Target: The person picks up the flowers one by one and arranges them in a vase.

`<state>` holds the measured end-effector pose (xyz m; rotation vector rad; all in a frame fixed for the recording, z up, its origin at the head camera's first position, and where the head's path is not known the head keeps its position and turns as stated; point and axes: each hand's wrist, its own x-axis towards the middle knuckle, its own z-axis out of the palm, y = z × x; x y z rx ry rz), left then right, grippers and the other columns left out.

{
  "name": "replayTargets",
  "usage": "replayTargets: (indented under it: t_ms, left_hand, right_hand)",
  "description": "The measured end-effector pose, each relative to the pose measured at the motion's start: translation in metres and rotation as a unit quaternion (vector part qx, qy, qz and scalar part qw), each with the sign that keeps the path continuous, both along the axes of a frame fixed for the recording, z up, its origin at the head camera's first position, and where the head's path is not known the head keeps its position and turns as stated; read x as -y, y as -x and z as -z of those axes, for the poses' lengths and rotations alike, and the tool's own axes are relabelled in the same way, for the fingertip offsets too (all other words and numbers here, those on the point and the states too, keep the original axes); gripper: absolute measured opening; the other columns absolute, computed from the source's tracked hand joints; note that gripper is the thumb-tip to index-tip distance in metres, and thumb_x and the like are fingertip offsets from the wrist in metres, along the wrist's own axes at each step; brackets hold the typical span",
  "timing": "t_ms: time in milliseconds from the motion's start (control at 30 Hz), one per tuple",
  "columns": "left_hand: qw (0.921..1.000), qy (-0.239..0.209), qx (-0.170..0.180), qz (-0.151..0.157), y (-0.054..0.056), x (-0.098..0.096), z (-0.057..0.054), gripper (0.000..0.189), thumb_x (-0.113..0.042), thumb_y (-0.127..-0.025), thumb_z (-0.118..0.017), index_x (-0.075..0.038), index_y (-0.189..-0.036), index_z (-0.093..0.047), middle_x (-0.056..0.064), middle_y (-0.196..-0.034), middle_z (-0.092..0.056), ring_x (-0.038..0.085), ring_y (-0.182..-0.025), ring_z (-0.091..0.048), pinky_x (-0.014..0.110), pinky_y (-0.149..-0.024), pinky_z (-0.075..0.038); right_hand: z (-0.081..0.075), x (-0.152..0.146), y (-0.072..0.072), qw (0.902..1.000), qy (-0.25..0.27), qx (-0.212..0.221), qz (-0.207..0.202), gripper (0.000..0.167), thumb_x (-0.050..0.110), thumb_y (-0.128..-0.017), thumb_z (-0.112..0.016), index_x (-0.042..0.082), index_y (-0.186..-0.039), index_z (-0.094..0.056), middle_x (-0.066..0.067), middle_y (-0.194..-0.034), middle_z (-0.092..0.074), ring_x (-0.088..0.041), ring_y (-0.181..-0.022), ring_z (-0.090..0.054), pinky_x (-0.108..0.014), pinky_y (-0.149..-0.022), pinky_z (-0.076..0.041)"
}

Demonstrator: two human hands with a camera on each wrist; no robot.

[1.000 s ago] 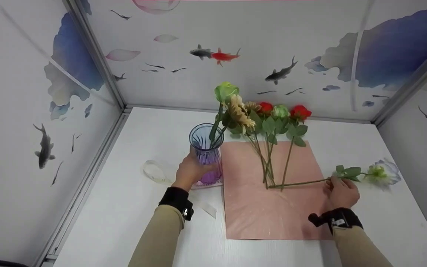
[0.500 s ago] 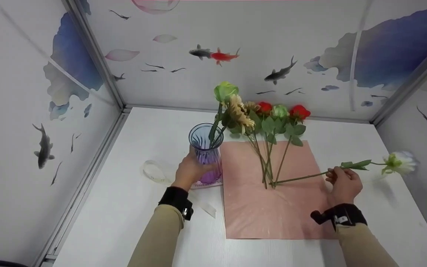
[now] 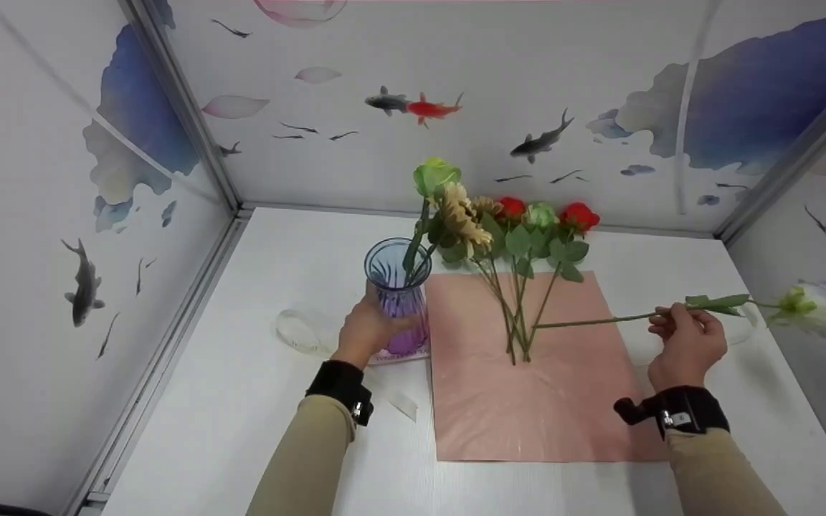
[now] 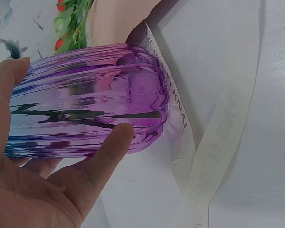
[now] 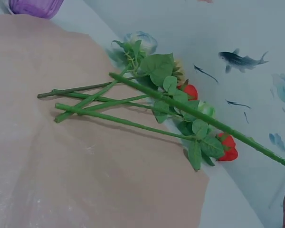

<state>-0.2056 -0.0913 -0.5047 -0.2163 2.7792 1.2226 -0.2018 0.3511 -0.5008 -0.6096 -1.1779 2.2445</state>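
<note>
My left hand [image 3: 371,331] grips the vase [image 3: 407,315]; my right hand [image 3: 690,345] pinches the white flower [image 3: 811,308], blooming toward three o'clock, its other end over the pink paper [image 3: 528,416].

This looks like a walled work booth. A metal corner post [image 3: 185,107], upper left, joins koi-printed panels [image 3: 485,57] around a white table [image 3: 226,401].

A ribbed blue-purple glass vase [image 3: 399,297] stood left of flat pink paper [image 3: 542,416], where slender green stems [image 5: 126,122] lay.
</note>
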Motion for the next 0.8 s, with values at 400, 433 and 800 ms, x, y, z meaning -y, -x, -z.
replayTargets:
  t_ms: [400, 433, 800]
  left_hand:
    - [1.0, 0.008, 0.004, 0.001, 0.001, 0.0, 0.001, 0.106, -0.048, -0.082, -0.083, -0.007, -0.16, -0.023, 0.022, -0.145, -0.057, 0.041, -0.126, -0.061, 0.055, -0.102, -0.051]
    - [0.9999, 0.009, 0.005, 0.001, 0.001, 0.0, 0.001, 0.107, -0.049, -0.082, -0.083, -0.007, -0.16, -0.022, 0.022, -0.145, -0.057, 0.041, -0.126, -0.061, 0.055, -0.102, -0.051]
    - [1.0, 0.009, 0.003, 0.001, 0.001, 0.0, 0.001, 0.106, -0.048, -0.082, -0.083, -0.008, -0.159, -0.023, 0.022, -0.145, -0.057, 0.04, -0.126, -0.061, 0.056, -0.103, -0.051]
  right_hand:
    - [-0.012, 0.007, 0.007, 0.9974, 0.02, -0.059, -0.035, 0.025, 0.002, -0.093, -0.072, -0.003, -0.11, -0.054, -0.021, -0.088, -0.07, -0.026, -0.068, -0.068, -0.031, -0.061, -0.058]
    - [-0.014, 0.009, 0.007, 0.9968, 0.018, -0.066, -0.041, 0.026, 0.002, -0.093, -0.072, -0.003, -0.111, -0.054, -0.021, -0.088, -0.07, -0.026, -0.068, -0.068, -0.031, -0.062, -0.058]
    - [-0.034, 0.036, 0.008, 0.9855, -0.02, -0.134, -0.103, 0.026, 0.002, -0.093, -0.071, -0.007, -0.11, -0.053, -0.024, -0.089, -0.072, -0.028, -0.073, -0.072, -0.033, -0.068, -0.061]
